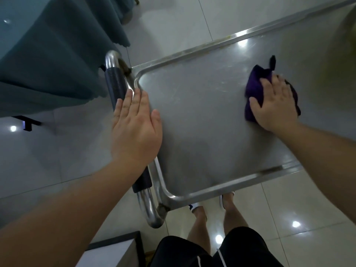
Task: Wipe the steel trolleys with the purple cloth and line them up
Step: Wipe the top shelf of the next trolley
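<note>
A steel trolley (202,116) fills the middle of the head view, its flat top tray seen from above. Its push handle (115,81), steel with a dark grip sleeve, runs down the tray's left side. My left hand (134,128) lies flat with straight fingers over the handle and the tray's left rim. On the right of the tray my right hand (275,105) presses the bunched purple cloth (254,87) flat against the steel, fingers spread. Part of the cloth is hidden under the palm.
A table draped in teal cloth (48,54) stands close to the trolley's handle at the upper left. A dark-framed white box edge (115,249) sits at the bottom left near my legs. Glossy tiled floor (289,209) surrounds the trolley.
</note>
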A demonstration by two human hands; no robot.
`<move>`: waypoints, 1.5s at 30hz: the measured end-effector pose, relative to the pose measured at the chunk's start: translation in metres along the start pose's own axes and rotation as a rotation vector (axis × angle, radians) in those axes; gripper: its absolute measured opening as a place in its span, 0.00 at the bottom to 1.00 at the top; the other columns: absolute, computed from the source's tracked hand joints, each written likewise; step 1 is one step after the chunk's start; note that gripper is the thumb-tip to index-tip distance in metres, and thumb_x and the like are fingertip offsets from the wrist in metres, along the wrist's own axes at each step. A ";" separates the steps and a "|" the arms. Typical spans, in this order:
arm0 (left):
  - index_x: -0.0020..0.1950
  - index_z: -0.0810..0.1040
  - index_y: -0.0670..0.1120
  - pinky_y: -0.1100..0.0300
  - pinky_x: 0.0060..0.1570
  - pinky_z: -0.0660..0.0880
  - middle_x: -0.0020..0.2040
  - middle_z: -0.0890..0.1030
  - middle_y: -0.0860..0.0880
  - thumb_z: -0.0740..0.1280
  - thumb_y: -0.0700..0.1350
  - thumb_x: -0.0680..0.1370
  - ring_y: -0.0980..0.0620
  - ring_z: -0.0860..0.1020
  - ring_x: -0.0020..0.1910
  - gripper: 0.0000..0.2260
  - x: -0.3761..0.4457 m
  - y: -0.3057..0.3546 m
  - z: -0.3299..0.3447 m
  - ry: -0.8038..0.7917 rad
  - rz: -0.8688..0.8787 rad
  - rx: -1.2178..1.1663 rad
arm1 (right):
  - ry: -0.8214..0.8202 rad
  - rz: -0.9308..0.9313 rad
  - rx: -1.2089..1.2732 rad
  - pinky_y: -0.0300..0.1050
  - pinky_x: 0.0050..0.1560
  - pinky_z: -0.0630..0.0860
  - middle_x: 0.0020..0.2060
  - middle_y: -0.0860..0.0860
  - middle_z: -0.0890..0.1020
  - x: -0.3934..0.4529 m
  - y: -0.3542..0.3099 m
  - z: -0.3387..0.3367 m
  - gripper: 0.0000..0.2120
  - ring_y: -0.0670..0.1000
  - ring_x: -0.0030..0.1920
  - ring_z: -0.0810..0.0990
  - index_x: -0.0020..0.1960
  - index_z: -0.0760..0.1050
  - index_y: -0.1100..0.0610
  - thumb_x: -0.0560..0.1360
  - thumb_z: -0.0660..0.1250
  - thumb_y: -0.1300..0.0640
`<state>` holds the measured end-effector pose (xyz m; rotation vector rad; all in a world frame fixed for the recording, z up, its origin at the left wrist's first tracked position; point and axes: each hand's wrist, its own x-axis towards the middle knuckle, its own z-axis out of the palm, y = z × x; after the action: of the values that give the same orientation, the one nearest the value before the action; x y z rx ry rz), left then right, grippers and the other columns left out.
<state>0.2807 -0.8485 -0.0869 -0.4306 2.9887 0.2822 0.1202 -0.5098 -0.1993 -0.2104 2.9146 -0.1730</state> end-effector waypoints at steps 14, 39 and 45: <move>0.87 0.42 0.46 0.49 0.84 0.41 0.87 0.41 0.48 0.43 0.55 0.88 0.53 0.37 0.85 0.29 -0.004 0.000 0.006 0.062 -0.100 -0.036 | -0.139 -0.973 0.089 0.57 0.83 0.49 0.84 0.51 0.56 -0.121 -0.245 0.065 0.29 0.53 0.85 0.48 0.84 0.51 0.53 0.86 0.47 0.45; 0.86 0.56 0.41 0.60 0.81 0.35 0.86 0.52 0.45 0.47 0.52 0.87 0.53 0.44 0.85 0.28 -0.002 0.000 0.010 0.109 -0.102 -0.024 | -0.224 -0.920 0.060 0.59 0.83 0.43 0.85 0.49 0.42 -0.040 -0.268 0.050 0.35 0.53 0.84 0.39 0.84 0.38 0.49 0.81 0.40 0.39; 0.86 0.56 0.43 0.60 0.82 0.37 0.87 0.53 0.47 0.47 0.53 0.87 0.55 0.44 0.86 0.28 0.000 0.000 0.009 0.091 -0.127 -0.044 | -0.215 -1.079 0.030 0.53 0.83 0.48 0.84 0.49 0.57 0.041 -0.183 0.020 0.31 0.54 0.84 0.55 0.84 0.60 0.47 0.82 0.54 0.40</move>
<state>0.2817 -0.8463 -0.0958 -0.6518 3.0305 0.3255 0.1082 -0.6986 -0.2032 -1.6335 2.2692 -0.3185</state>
